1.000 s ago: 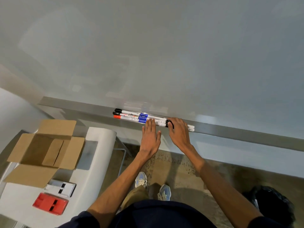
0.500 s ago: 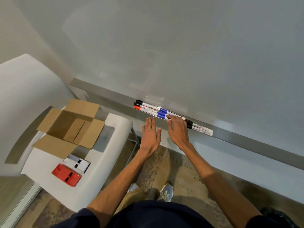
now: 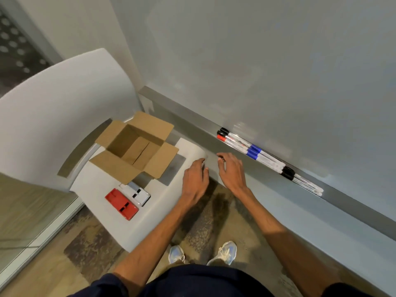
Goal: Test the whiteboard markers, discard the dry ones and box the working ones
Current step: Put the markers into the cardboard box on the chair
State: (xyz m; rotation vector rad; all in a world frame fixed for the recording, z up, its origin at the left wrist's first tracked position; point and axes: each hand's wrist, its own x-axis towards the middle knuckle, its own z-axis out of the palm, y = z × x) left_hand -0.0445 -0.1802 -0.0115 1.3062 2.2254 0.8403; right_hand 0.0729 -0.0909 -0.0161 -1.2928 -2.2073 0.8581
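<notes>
The markers [image 3: 255, 150] lie in a tight row on the metal ledge [image 3: 188, 113] at the foot of the whiteboard [image 3: 267, 61], right of the middle of the frame; we see black, red and blue caps; none is in a hand or in the box. Our right hand [image 3: 232, 174] hangs just below the ledge, near the markers but not touching them; our left hand [image 3: 195, 183] is beside it, over the edge of the white chair [image 3: 150, 219]; in both the grip is loose and holds nothing. The cardboard box [image 3: 120, 166] sits at centre left with its flaps open and looks empty inside; we think the testing has not begun.

The markers lie so close that picking one may nudge the rest; round pens roll, so some could drop off the ledge to the floor [image 3: 203, 224]; a good pen dropped toward the box may hit a flap and bounce away; we see no bin here, so dry and good pens could get mixed.

The box rests on the chair's seat; a red block [image 3: 121, 204] and a white block [image 3: 137, 193] lie side by side just below it in the frame; the floor is patchy brown and grey, with pale shoes [image 3: 224, 252] at the bottom.
</notes>
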